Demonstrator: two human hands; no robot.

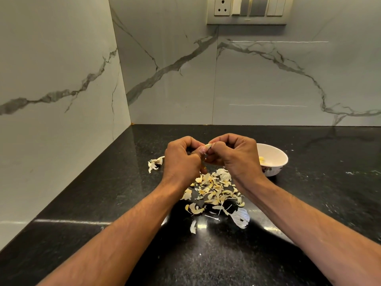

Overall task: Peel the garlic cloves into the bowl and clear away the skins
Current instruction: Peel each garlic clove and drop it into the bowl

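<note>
Black speckled counter (107,203) runs into a corner of grey-veined marble wall (61,69), with a switch panel (248,10) high on the back wall. Both hands meet above the counter, fingers curled: the left hand (181,159) and the right hand (235,155) pinch one garlic clove (207,145) between their fingertips, only its pale tip showing. Below the hands lies a loose pile of papery skins (214,190), with a few more scraps (154,163) just left of the left hand. A white bowl (276,162) stands on the counter behind the right hand, with peeled cloves (262,160) inside
</note>
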